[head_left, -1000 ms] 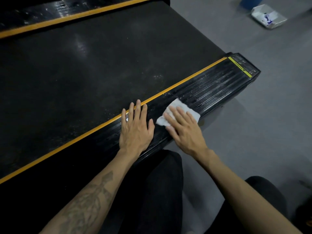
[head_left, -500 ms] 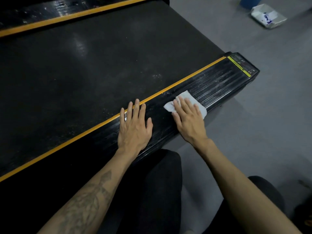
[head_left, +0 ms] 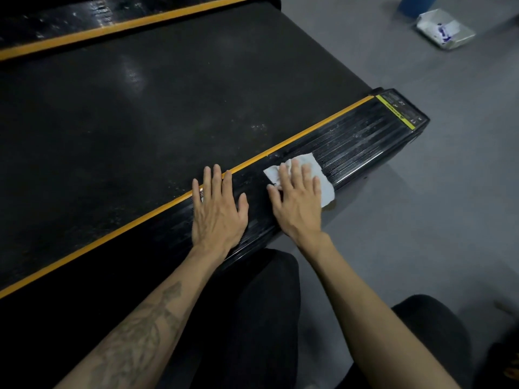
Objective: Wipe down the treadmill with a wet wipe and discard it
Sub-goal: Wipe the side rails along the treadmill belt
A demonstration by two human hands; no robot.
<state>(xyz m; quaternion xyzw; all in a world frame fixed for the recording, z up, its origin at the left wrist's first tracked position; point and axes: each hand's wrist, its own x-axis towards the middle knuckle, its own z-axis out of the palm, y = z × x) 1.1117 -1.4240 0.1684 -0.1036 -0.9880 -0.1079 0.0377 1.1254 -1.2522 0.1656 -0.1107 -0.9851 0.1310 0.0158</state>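
A matt, speckled belt (head_left: 140, 122) is seen beside a glossy ribbed plastic side rail (head_left: 356, 141); the wet wipe (head_left: 325, 181) looks soft and papery.

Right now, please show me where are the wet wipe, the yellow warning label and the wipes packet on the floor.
wet wipe (head_left: 327, 186), head view, bare right edge beside the fingers.
yellow warning label (head_left: 396, 113), head view, middle of the stripe.
wipes packet (head_left: 445, 29), head view, its top face.

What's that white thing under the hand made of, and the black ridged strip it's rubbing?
The wet wipe looks like thin, soft cloth-like paper: it creases and lies flat under the right hand. The side rail looks like hard plastic, maybe rubber-coated: black, grooved lengthwise and glossy, with bright streaks of light. The look alone can't settle which.
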